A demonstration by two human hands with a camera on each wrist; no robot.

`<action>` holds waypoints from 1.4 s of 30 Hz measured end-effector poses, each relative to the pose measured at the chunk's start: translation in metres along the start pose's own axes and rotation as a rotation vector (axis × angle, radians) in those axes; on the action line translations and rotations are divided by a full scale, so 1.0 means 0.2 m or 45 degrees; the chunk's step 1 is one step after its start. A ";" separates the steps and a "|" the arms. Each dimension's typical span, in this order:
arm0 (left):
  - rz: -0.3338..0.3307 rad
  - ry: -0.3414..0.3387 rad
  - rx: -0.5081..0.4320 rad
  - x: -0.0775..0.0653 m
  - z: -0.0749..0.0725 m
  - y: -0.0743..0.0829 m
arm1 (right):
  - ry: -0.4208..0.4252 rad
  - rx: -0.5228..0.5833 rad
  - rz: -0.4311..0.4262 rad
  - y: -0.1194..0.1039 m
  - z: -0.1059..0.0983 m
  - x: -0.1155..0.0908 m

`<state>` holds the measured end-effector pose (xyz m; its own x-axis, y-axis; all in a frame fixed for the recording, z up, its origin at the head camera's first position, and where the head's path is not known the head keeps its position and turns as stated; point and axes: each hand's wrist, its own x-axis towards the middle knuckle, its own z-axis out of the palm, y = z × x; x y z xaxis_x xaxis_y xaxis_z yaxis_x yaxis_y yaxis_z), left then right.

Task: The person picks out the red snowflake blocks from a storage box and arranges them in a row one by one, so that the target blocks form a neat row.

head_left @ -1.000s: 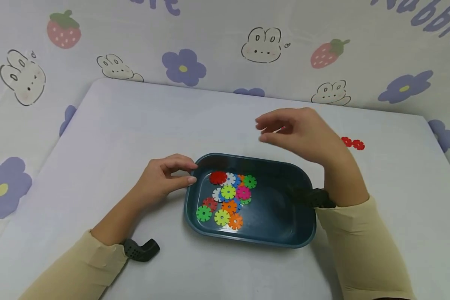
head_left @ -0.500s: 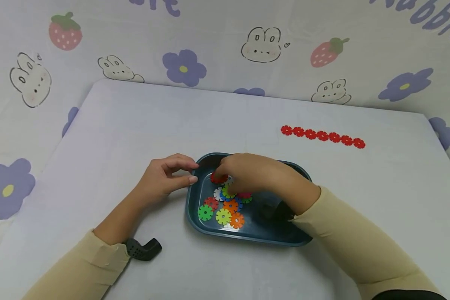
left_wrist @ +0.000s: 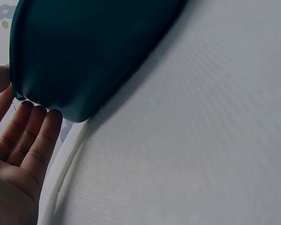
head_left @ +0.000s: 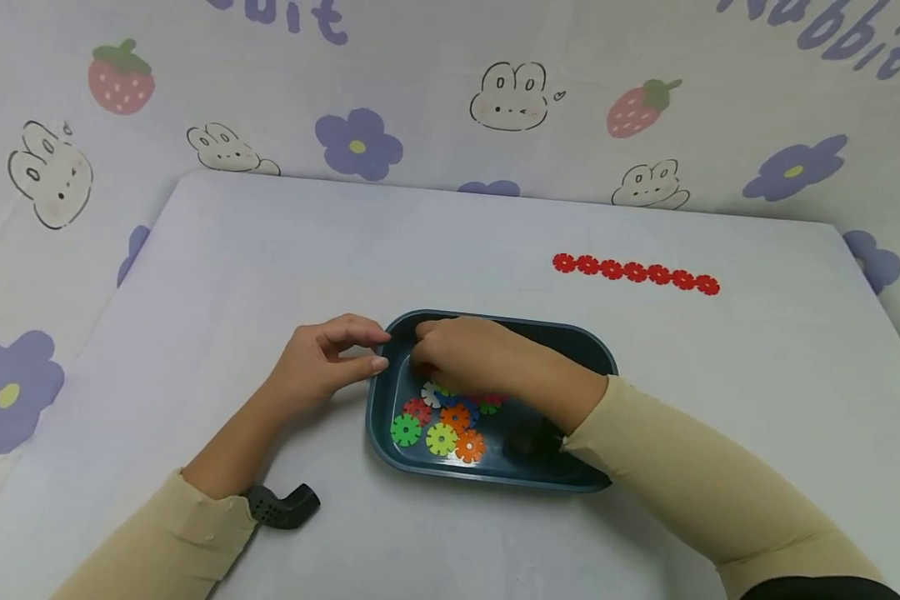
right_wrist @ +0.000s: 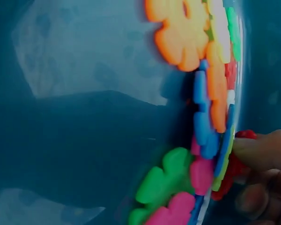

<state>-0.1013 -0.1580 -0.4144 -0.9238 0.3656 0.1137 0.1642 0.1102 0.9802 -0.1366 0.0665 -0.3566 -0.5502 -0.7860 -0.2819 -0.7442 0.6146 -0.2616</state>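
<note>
In the head view, a dark teal tray (head_left: 562, 333) holds several coloured flower-shaped plastic discs, including a green disc (head_left: 406, 430) and an orange disc (head_left: 469, 446). My left hand (head_left: 326, 358) rests its thumb and fingertips against the tray's left edge. In the left wrist view, its relaxed fingers (left_wrist: 40, 145) touch the tray's outer wall. My right hand (head_left: 468, 354) reaches into the tray's far left part, covering some discs. The right wrist view shows its thumb and fingers pinching a red disc (right_wrist: 229, 176), beside the piled discs.
A row of several red discs (head_left: 635, 272) lies on the white table (head_left: 330, 242) behind the tray, to the right. A patterned cloth (head_left: 420, 92) with rabbits, strawberries and flowers hangs behind the table. A black wrist mount (head_left: 285, 506) sits at the left cuff.
My right hand has moved from above the red row down into the tray, uncovering the row, and reached the red discs. My left hand has stayed at the tray's edge.
</note>
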 end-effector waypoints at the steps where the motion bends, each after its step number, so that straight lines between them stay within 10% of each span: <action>1: 0.001 0.001 0.002 0.00 0.00 0.00 | 0.005 0.007 -0.007 0.00 0.00 0.00; 19: -0.014 0.036 0.039 -0.04 -0.01 -0.02 | -0.002 0.549 -0.153 0.11 0.02 0.04; 42: 0.007 0.018 0.035 0.00 0.02 -0.03 | 0.003 0.657 -0.021 0.14 -0.03 -0.02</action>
<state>-0.1008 -0.1558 -0.4205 -0.9275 0.3533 0.1218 0.1788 0.1334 0.9748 -0.1575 0.0871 -0.3575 -0.5413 -0.7958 -0.2717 -0.4694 0.5540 -0.6876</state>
